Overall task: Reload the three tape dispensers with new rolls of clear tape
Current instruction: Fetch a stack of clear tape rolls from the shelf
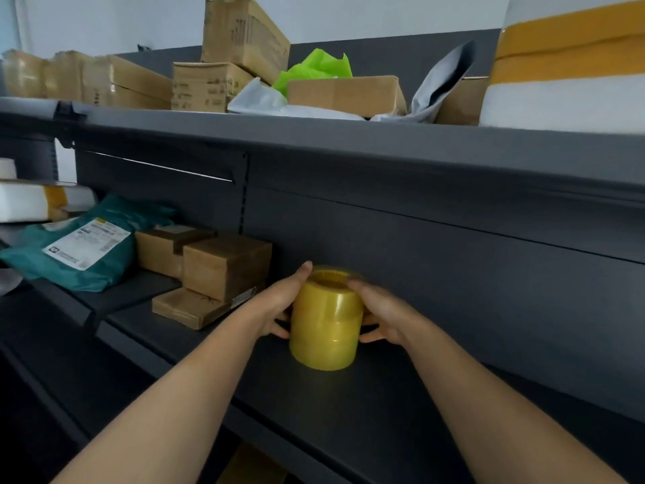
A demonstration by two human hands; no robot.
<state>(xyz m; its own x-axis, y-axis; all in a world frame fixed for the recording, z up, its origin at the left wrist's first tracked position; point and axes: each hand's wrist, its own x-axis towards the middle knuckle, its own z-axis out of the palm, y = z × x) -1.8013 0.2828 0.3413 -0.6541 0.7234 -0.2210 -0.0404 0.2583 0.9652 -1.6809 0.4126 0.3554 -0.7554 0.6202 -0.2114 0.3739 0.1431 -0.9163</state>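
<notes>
1. Head view: a yellowish, see-through stack of tape rolls (pixel 326 323) stands upright on the dark shelf (pixel 401 406), close to the shelf's back panel, with the hollow core facing up.
2. The left hand (pixel 279 305) grips the stack's left side. Its fingers reach up to the top rim and its thumb curls round the lower front.
3. The right hand (pixel 382 316) grips the right side in the same way, with fingertips at the top rim and the thumb wrapped low.
4. To the left on the same shelf sit small brown boxes (pixel 227 267), piled on one another, and a teal mailer bag (pixel 83 253) with a white label lies beyond them.
5. The upper shelf (pixel 349 134) carries cardboard cartons (pixel 244 33), green paper (pixel 314 69) and a white parcel with yellow bands (pixel 565 71).
</notes>
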